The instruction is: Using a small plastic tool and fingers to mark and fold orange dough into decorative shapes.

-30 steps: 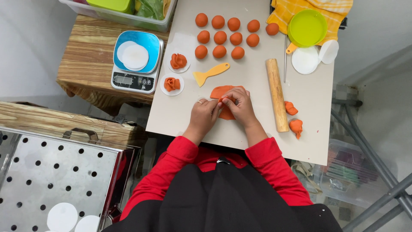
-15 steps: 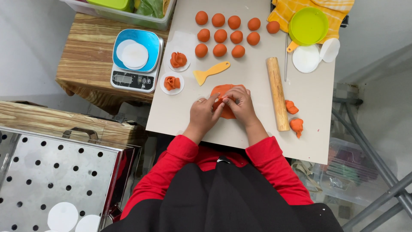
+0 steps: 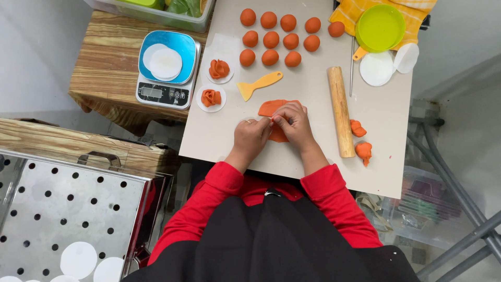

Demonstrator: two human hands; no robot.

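Observation:
A flat orange dough sheet (image 3: 273, 107) lies on the beige table (image 3: 224, 133) in front of me. My left hand (image 3: 251, 136) and my right hand (image 3: 292, 124) meet over its near edge, fingertips pinching the dough between them. Much of the sheet is hidden under my fingers. A yellow plastic scraper (image 3: 259, 84) lies just beyond the sheet. A wooden rolling pin (image 3: 340, 110) lies to the right of my right hand.
Several orange dough balls (image 3: 271, 39) sit at the table's far side. Two shaped dough flowers (image 3: 211, 97) rest on white paper rounds beside a blue scale (image 3: 166, 68). Dough scraps (image 3: 364, 150), a green bowl (image 3: 380, 27) and a perforated steel tray (image 3: 62, 214) are around.
My hands have shifted slightly along the dough's near edge, fingertips drawn closer together; the visible part of the sheet looks a little more folded.

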